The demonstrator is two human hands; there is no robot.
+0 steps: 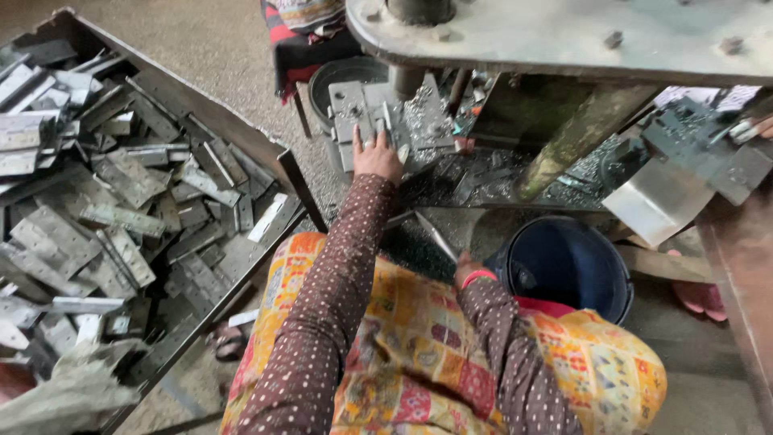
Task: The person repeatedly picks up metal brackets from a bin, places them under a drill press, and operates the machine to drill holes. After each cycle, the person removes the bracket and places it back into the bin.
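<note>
The left hand (377, 155) reaches forward with its fingers (369, 143) spread flat on a grey metal plate (354, 113) lying under the press (564, 32); it presses on the plate rather than gripping it. Metal shavings (419, 121) lie just beside the plate on its right, and a dark column (407, 80) of the press stands close behind the fingertips, so room there is tight. The right hand (467, 270) sits low near the lap, mostly hidden behind the wrist with its pink bangle (478, 275); a thin metal rod (435, 236) runs up and to the left from it, but whether the fingers close round the rod cannot be told. Just right of that hand stands a dark blue bucket (568, 266), its rim near the wrist. To the left, well apart from both hands, a long wooden tray (241, 129) holds a heap of grey hinges (105, 201); its near edge runs beside the left knee. Between tray and press lies a strip of bare gritty floor (225, 56)
</note>
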